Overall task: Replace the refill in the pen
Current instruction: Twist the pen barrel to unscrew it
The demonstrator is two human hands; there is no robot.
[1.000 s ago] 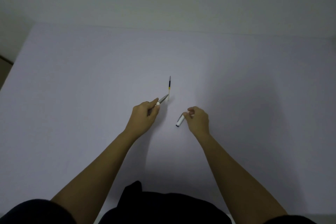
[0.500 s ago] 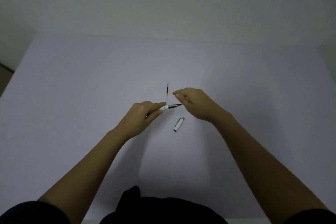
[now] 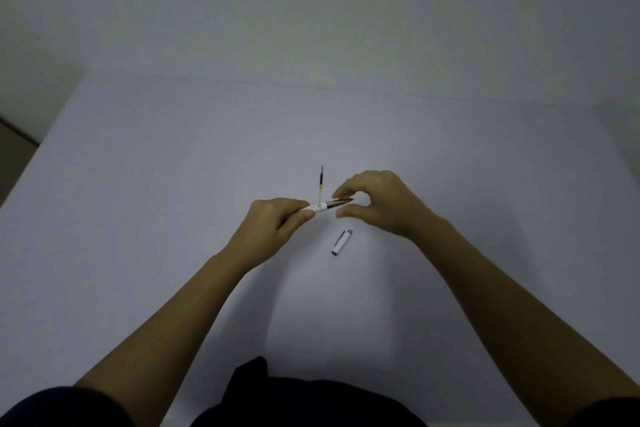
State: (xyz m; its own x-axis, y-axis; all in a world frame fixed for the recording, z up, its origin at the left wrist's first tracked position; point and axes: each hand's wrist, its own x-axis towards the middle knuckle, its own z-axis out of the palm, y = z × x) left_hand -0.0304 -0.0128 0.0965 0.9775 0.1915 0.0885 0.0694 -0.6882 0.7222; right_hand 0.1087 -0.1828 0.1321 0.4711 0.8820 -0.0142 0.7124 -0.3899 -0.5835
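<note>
My left hand [image 3: 273,225] grips the white pen barrel [image 3: 320,207], which points right with its dark grip section and tip exposed. My right hand [image 3: 377,201] has its thumb and forefinger curled around the pen's tip end, touching or nearly touching it. A thin refill [image 3: 320,184], dark at the far end and pale yellow nearer me, lies on the table just beyond the pen. The white pen cap [image 3: 342,242] with a silver end lies on the table below my right hand.
The pale lavender table [image 3: 173,184] stretches wide on all sides, ending at a white wall at the back. My dark clothing shows at the bottom edge.
My right hand let go of the cap, left it on the table, and moved up to the pen's tip. My left hand turned the pen to point right.
</note>
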